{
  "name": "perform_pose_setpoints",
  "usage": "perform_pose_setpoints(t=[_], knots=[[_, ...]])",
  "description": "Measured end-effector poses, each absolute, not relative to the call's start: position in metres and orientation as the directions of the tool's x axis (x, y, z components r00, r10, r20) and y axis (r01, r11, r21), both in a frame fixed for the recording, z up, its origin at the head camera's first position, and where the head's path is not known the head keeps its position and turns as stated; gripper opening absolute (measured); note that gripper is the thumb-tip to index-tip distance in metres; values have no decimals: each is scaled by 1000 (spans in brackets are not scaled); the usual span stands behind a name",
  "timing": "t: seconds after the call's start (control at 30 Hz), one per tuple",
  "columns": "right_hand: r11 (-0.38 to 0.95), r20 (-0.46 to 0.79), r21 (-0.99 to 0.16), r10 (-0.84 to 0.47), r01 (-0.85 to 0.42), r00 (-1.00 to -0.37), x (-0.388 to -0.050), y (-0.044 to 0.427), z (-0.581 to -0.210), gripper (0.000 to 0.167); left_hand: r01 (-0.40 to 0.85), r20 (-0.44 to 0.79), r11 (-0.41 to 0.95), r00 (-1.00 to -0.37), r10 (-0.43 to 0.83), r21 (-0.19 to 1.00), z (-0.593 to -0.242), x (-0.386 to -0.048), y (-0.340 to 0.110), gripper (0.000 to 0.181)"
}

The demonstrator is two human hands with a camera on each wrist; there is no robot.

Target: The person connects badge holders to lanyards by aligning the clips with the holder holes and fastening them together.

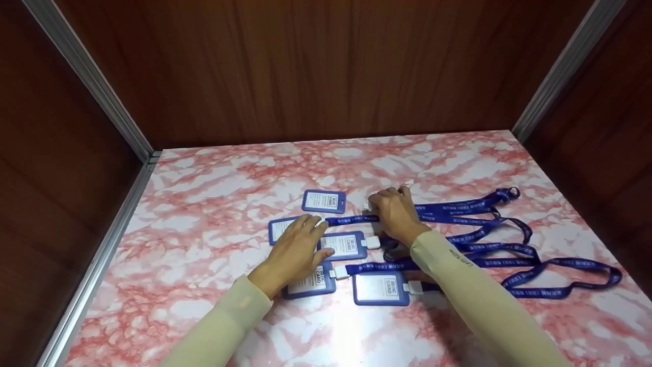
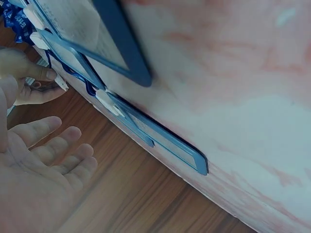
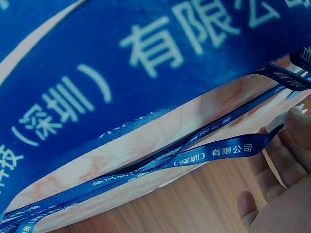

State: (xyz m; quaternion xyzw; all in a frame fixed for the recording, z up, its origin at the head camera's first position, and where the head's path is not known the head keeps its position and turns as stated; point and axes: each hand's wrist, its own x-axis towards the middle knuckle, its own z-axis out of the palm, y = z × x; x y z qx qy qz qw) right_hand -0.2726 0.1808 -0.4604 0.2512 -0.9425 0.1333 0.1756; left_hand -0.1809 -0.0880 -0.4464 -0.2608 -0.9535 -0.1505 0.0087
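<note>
My left hand (image 1: 296, 247) is over the blue-framed card holders, fingers loosely straight; in the left wrist view its palm (image 2: 46, 177) shows nothing held. Below it are a far-left holder (image 1: 277, 230), a middle holder (image 1: 350, 245) and a near-left holder (image 1: 315, 281), partly hidden by the hand. With my right hand (image 1: 398, 213) I pinch the white plastic clip (image 3: 278, 122) of a blue lanyard (image 3: 233, 149), whose printed strap trails rightward. A card holder (image 1: 323, 202) without a strap lies left of that hand.
Another holder (image 1: 374, 289) with a white clip lies nearest me. Several blue lanyards (image 1: 560, 291) spread in loops over the right of the pink marbled table (image 1: 214, 204). Wood-grain panels (image 1: 326, 71) enclose its back and sides.
</note>
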Motion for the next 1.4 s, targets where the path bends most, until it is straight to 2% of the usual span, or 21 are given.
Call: perform_pose_setpoints(t=[0.5,1.07,1.4], knots=[[835,437,-167,-413,-523,-799,-271,182,-459,15,472,76,846,-880,469,248,-436,-213,-83,66],[841,406,-174,-413,-513,-815,-270,184,-460,14,395,29,883,-916,401,253,-440,-245,-75,66],[840,409,-174,-413,-514,-814,-269,180,-459,14,408,63,884,-912,405,226,-444,-261,-73,62]])
